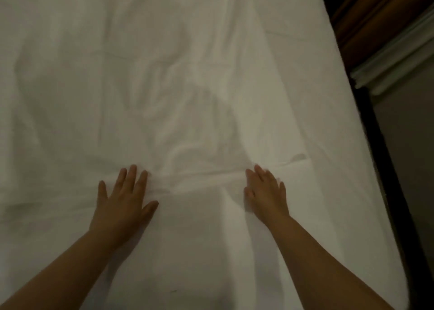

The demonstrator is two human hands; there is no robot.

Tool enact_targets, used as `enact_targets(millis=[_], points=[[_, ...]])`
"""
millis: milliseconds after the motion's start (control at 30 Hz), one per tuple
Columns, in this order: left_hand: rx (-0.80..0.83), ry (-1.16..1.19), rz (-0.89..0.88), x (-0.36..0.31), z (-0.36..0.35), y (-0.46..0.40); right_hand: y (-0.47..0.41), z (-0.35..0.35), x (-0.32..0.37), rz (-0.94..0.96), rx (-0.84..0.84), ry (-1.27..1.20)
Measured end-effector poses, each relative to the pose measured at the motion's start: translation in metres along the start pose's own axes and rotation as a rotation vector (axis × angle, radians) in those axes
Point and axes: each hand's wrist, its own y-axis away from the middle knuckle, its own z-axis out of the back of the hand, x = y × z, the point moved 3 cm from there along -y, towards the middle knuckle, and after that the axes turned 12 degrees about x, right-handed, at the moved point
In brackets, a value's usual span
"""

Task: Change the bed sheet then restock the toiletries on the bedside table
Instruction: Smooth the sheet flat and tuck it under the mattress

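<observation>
A white bed sheet [164,74] covers the whole bed and fills most of the head view. It is wrinkled, with a ridge of folds running across between my hands. My left hand [124,199] lies flat on the sheet, palm down, fingers straight and spread. My right hand [265,192] also presses flat on the sheet, fingers straight, to the right of the ridge. Neither hand holds anything. No toiletries or bedside table are in view.
The bed's right edge [366,168] runs diagonally down the right side. Beyond it lie a dark strip [385,164], a grey floor [408,145], and brown wooden furniture [375,20] with a pale stack [394,58] at the upper right.
</observation>
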Motion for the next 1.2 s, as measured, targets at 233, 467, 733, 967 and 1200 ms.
enact_targets(millis=[233, 467, 733, 967, 1200], points=[[-0.003, -0.091, -0.103, -0.139, 0.023, -0.047, -0.025, 0.032, -0.13, -0.388, -0.219, -0.452], [-0.317, 0.04, -0.14, -0.183, 0.027, -0.048, -0.043, 0.05, -0.171, -0.182, -0.237, -0.745], [-0.475, 0.004, -0.027, -0.211, -0.003, -0.034, -0.028, 0.033, -0.183, -0.111, -0.147, -0.578], [0.055, -0.071, -0.135, -0.263, -0.095, 0.025, 0.066, -0.042, -0.211, -0.249, -0.125, -0.714], [0.116, -0.138, -0.32, -0.273, -0.16, 0.109, 0.171, -0.131, -0.244, -0.323, 0.036, -0.969]])
